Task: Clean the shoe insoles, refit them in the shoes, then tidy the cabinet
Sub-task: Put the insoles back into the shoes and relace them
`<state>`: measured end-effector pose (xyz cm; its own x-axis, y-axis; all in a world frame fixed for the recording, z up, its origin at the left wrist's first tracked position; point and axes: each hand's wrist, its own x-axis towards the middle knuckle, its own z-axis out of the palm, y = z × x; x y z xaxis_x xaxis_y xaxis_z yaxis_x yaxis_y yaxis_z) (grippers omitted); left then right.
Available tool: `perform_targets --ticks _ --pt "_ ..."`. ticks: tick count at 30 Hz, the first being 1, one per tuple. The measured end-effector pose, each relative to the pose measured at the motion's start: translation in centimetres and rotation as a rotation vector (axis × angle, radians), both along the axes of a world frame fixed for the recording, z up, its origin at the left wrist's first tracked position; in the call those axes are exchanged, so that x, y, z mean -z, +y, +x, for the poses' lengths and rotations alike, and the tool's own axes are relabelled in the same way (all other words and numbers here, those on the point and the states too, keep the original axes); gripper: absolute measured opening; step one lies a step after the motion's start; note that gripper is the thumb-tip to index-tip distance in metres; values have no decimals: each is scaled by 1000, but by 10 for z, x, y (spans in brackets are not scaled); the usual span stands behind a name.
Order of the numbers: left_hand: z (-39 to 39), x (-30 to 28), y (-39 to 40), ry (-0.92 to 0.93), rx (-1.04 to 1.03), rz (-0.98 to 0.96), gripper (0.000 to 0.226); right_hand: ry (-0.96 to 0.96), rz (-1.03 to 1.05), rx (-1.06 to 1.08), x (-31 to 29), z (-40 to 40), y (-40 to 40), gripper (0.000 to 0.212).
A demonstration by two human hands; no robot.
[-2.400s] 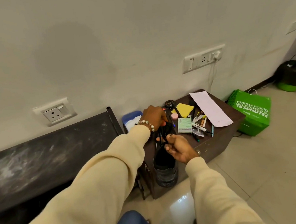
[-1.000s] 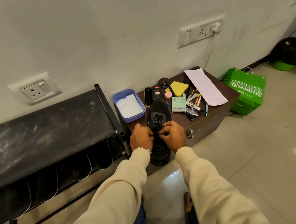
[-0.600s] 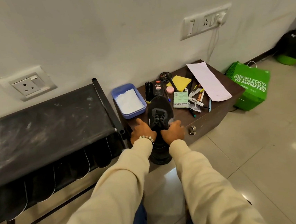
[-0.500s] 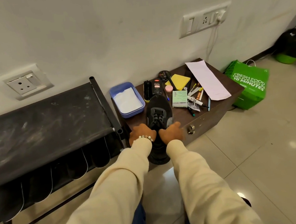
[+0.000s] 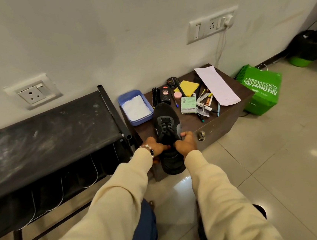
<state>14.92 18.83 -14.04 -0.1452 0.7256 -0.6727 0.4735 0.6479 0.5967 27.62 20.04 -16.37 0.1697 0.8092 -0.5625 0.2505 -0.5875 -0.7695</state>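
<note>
A black laced shoe (image 5: pixel 166 119) lies on the low brown cabinet (image 5: pixel 220 125), toe toward the wall and heel hanging over the front edge. My left hand (image 5: pixel 155 146) grips its left side near the opening. My right hand (image 5: pixel 186 142) grips the right side, thumb on the upper. No insole shows; the shoe's inside is hidden by my hands.
On the cabinet are a blue tray (image 5: pixel 135 107) with a white cloth, a shoe brush (image 5: pixel 156 98), a polish bottle (image 5: pixel 165 96), a yellow pad (image 5: pixel 187 87), a green box (image 5: pixel 188 105), pens and a white paper (image 5: pixel 216 85). A black shoe rack (image 5: pixel 45 138) stands left, a green bag (image 5: pixel 260 88) right.
The shoe went from being held up by its laces to lying flat on the cabinet. Both hands moved from the laces to the shoe's sides.
</note>
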Motion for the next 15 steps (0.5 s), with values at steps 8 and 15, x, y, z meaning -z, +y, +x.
perform_targets --ticks 8,15 --pt "43 -41 -61 277 0 239 56 126 33 28 -43 39 -55 43" --pt "116 -66 -109 222 90 332 51 217 74 230 -63 114 -130 48"
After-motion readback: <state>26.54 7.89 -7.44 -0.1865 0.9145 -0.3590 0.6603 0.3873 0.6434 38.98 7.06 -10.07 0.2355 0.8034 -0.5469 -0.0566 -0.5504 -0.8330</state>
